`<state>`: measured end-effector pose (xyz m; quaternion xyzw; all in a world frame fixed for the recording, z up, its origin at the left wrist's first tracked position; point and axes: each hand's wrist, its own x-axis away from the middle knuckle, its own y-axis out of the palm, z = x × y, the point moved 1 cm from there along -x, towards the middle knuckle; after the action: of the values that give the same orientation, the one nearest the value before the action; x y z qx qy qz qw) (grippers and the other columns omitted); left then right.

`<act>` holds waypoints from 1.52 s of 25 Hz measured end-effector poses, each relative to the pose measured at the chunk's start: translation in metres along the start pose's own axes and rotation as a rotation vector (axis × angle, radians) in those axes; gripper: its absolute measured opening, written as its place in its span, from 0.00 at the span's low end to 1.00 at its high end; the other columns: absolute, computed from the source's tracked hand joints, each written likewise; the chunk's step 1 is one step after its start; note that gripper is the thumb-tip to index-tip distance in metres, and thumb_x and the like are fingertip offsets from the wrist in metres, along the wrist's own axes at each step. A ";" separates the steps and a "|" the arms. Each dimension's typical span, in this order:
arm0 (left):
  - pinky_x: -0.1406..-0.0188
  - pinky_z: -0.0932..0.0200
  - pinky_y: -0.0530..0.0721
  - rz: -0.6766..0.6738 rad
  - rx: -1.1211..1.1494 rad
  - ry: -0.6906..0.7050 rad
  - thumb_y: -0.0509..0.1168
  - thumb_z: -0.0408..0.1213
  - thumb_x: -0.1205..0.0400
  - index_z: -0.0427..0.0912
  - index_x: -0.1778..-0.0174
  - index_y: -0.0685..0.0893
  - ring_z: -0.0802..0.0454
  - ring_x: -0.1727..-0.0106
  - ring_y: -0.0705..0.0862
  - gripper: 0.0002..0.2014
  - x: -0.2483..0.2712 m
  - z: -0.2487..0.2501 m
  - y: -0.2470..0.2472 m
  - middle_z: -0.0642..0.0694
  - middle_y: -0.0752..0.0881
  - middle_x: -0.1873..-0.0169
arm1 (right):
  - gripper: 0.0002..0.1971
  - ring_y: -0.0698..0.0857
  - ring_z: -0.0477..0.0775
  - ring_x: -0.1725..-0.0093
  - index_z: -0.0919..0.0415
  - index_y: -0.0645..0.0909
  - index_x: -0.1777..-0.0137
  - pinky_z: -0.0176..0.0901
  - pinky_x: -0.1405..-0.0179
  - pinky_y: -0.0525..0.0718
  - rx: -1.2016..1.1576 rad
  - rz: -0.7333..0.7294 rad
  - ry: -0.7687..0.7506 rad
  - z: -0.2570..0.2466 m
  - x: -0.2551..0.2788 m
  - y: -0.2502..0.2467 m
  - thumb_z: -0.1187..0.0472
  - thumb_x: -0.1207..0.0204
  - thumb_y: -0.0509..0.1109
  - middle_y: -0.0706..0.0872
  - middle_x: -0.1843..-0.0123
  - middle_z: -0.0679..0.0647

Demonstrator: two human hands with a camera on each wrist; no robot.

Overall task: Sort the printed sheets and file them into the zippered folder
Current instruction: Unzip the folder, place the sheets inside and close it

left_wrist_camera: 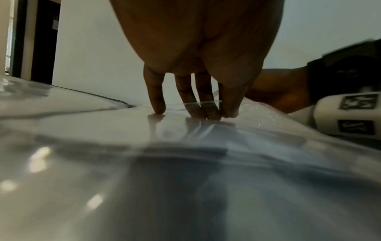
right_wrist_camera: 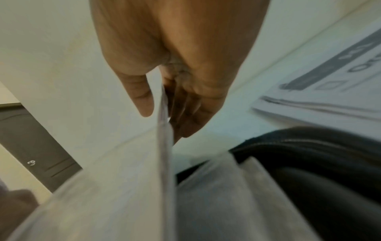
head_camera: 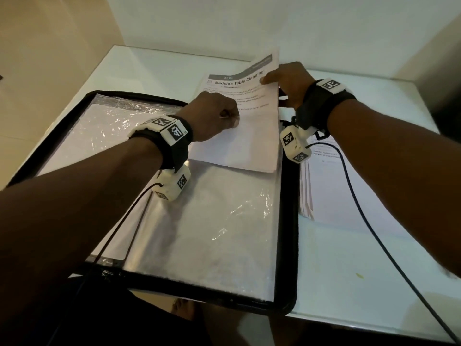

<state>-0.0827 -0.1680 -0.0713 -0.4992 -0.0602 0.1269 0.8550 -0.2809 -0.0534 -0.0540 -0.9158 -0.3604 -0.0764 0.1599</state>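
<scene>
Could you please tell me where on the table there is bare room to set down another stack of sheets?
Bare table lies behind the folder toward the wall, and at the front right, nearer than the loose stack of sheets. It is crowded mid-right, where the right hand, the held sheets and the cable meet.

white table | open zippered folder | paper stack
</scene>
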 end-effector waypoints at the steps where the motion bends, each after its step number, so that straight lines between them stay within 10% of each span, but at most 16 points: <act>1: 0.37 0.47 0.85 0.004 0.005 0.003 0.72 0.39 0.15 0.44 0.46 0.91 0.48 0.44 0.87 0.05 -0.001 -0.001 0.001 0.47 0.91 0.48 | 0.08 0.94 0.60 0.50 0.66 0.87 0.47 0.58 0.48 0.93 0.050 0.056 -0.037 -0.005 -0.013 0.000 0.68 0.25 0.76 0.93 0.49 0.61; 4: 0.37 0.54 0.84 0.019 -0.002 0.014 0.72 0.33 0.16 0.43 0.43 0.92 0.51 0.44 0.87 0.08 -0.002 -0.005 0.002 0.47 0.92 0.46 | 0.04 0.90 0.63 0.40 0.60 0.86 0.53 0.59 0.40 0.90 0.387 0.111 -0.146 -0.022 -0.038 0.001 0.67 0.26 0.75 0.85 0.57 0.51; 7: 0.42 0.61 0.81 0.073 0.000 -0.006 0.70 0.29 0.16 0.41 0.42 0.92 0.52 0.47 0.86 0.10 -0.003 -0.010 -0.002 0.46 0.92 0.48 | 0.22 0.83 0.59 0.27 0.56 0.86 0.30 0.49 0.30 0.84 0.759 -0.007 -0.210 -0.032 -0.047 -0.002 0.69 0.24 0.72 0.88 0.36 0.53; 12: 0.46 0.64 0.80 0.116 0.006 -0.059 0.70 0.29 0.17 0.40 0.43 0.93 0.48 0.48 0.87 0.10 -0.005 -0.005 -0.006 0.43 0.92 0.47 | 0.16 0.73 0.60 0.18 0.65 0.87 0.33 0.49 0.20 0.68 1.443 -0.310 -0.453 -0.032 -0.018 0.001 0.71 0.20 0.72 0.73 0.16 0.55; 16: 0.42 0.56 0.84 0.104 -0.014 -0.088 0.69 0.30 0.15 0.41 0.43 0.92 0.45 0.45 0.88 0.09 -0.002 0.000 -0.007 0.43 0.92 0.47 | 0.18 0.87 0.56 0.44 0.57 0.89 0.38 0.39 0.49 0.86 1.119 -0.410 -0.273 -0.030 0.001 0.006 0.73 0.25 0.74 0.84 0.29 0.63; 20: 0.43 0.56 0.84 0.091 -0.037 -0.096 0.69 0.31 0.15 0.43 0.41 0.92 0.44 0.45 0.89 0.10 -0.001 0.003 -0.010 0.43 0.92 0.46 | 0.15 0.86 0.45 0.52 0.55 0.85 0.32 0.24 0.73 0.84 0.932 -0.432 -0.065 -0.037 0.015 0.025 0.63 0.18 0.73 0.87 0.48 0.45; 28: 0.41 0.45 0.81 0.118 -0.225 -0.203 0.68 0.38 0.14 0.46 0.43 0.92 0.35 0.32 0.79 0.08 0.002 -0.004 -0.010 0.36 0.80 0.36 | 0.14 0.88 0.44 0.57 0.58 0.91 0.38 0.32 0.63 0.87 0.848 -0.357 -0.090 -0.035 0.031 0.048 0.66 0.23 0.76 0.90 0.59 0.42; 33: 0.41 0.49 0.82 0.130 -0.114 -0.314 0.66 0.42 0.15 0.50 0.40 0.88 0.33 0.37 0.84 0.10 0.001 0.000 -0.005 0.34 0.83 0.35 | 0.15 0.88 0.53 0.53 0.67 0.85 0.32 0.32 0.61 0.82 0.920 -0.386 -0.123 -0.032 0.049 0.059 0.64 0.16 0.68 0.89 0.34 0.59; 38: 0.38 0.45 0.86 0.172 -0.076 -0.325 0.68 0.42 0.15 0.50 0.41 0.88 0.33 0.38 0.85 0.09 0.001 -0.005 0.001 0.34 0.83 0.36 | 0.09 0.87 0.58 0.48 0.59 0.88 0.51 0.41 0.58 0.84 0.955 -0.393 -0.160 -0.019 0.054 0.063 0.58 0.18 0.66 0.90 0.47 0.57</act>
<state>-0.0806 -0.1711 -0.0743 -0.5074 -0.1591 0.2762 0.8005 -0.1991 -0.0687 -0.0374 -0.6589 -0.5313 0.1381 0.5143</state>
